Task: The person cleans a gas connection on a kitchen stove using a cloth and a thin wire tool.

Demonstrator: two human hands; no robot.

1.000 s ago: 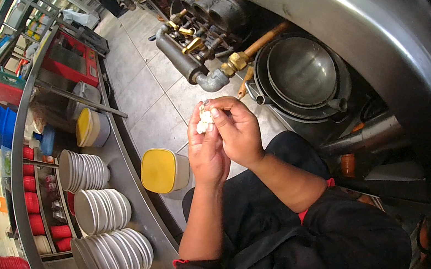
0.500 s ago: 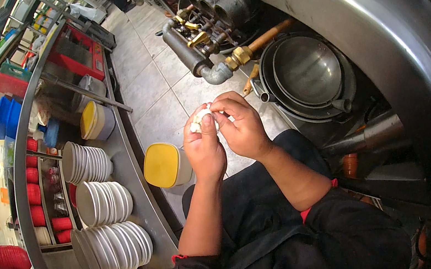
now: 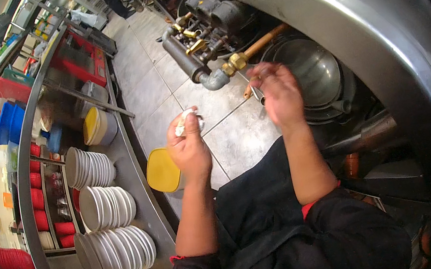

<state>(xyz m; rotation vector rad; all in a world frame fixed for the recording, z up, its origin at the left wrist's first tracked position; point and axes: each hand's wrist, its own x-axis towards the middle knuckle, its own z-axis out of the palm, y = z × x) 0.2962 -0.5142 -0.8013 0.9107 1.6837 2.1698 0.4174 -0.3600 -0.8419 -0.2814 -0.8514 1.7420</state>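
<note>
My left hand (image 3: 189, 152) is raised above the tiled floor, closed around a small, white, crumpled-looking lump (image 3: 188, 123). Its thumb presses on the lump, and what the lump is made of does not show clearly. Well apart from it, to the right, my right hand (image 3: 284, 99) is up in front of the stacked dark metal pans (image 3: 317, 72). Motion smears its fingers, so whether anything is in them cannot be made out. A tub with a yellow lid (image 3: 163, 170) stands on the floor just left of my left forearm.
Steel shelving on the left bears stacked white plates (image 3: 108, 206), red cups (image 3: 38, 199) and another yellow-lidded tub (image 3: 98, 126). Gas pipes with brass valves (image 3: 188, 60) jut out ahead. A curved steel counter edge (image 3: 354, 19) runs along the right. Another person's dark-clothed leg (image 3: 114, 0) shows far off.
My hands were together on the white lump and have come apart. The right has swung right toward the pans; the left, still holding the lump, has shifted slightly left and down.
</note>
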